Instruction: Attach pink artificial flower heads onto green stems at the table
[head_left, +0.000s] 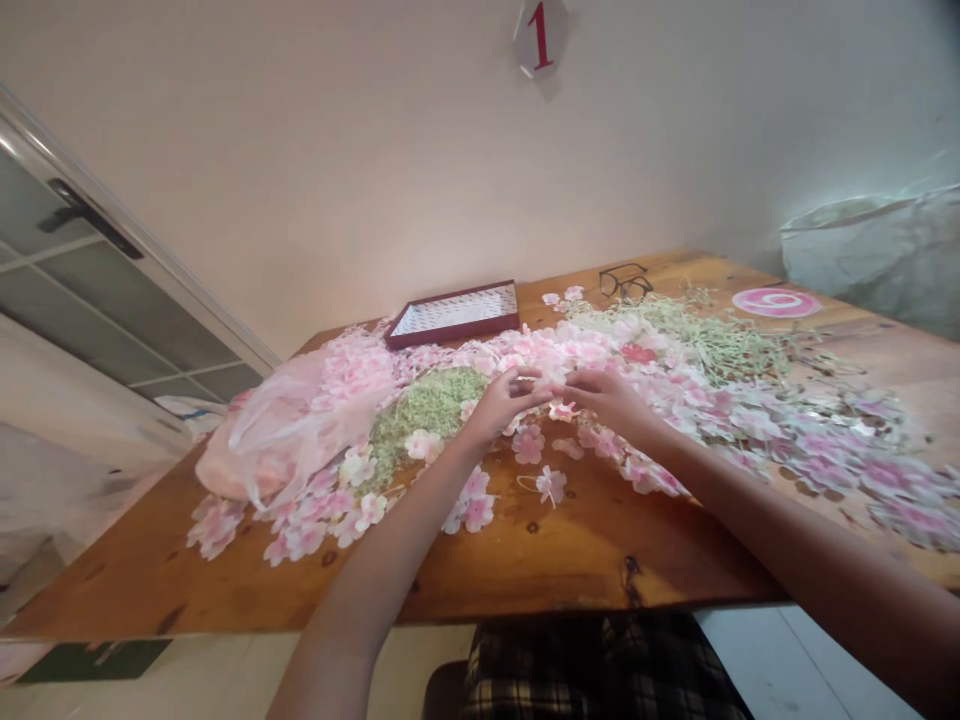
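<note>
Both hands are close together over the middle of the wooden table [525,570], just above a long heap of pink and white artificial flowers [750,425]. The fingers of my left hand [510,400] are bent towards the right; what lies between their tips is too small to make out. My right hand [607,398] meets it from the other side, fingers curled, its fingertips near a small pale blossom. Beside my left wrist lies a pile of green stems [431,405]. Nearer the front edge is a single loose blossom [551,485].
A dark red open box [454,315] stands against the wall. Flowers fill a clear plastic bag [281,425] at the left. Glasses [626,285], more green stems [720,335] and a round pink disc [776,302] lie at the back right. A white sack [862,250] stands beyond.
</note>
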